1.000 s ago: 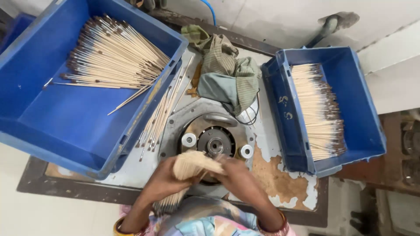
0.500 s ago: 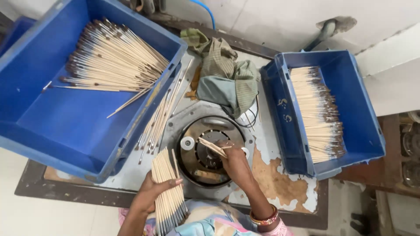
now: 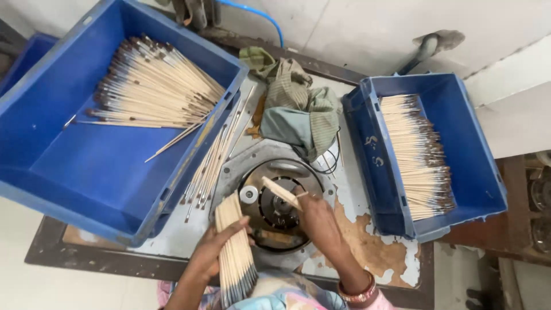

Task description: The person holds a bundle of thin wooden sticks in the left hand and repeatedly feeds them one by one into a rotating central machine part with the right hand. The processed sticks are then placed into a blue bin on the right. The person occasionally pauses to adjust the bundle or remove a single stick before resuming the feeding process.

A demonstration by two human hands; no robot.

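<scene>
Hands point(image 3: 270, 235) gripping wooden sticks point(image 3: 234, 252)

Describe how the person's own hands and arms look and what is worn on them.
Both forearms are bare, with no sleeves reaching them and no gloves on the left hand or right hand. The right wrist carries a stack of bangles, red with gold-coloured bands. No bangle, watch or ring is visible on the left wrist. A multicoloured patterned garment shows at the frame's bottom edge.

One head camera looks steeply down from above. It sits close over the table point(image 3: 367, 252) and both crates.
</scene>
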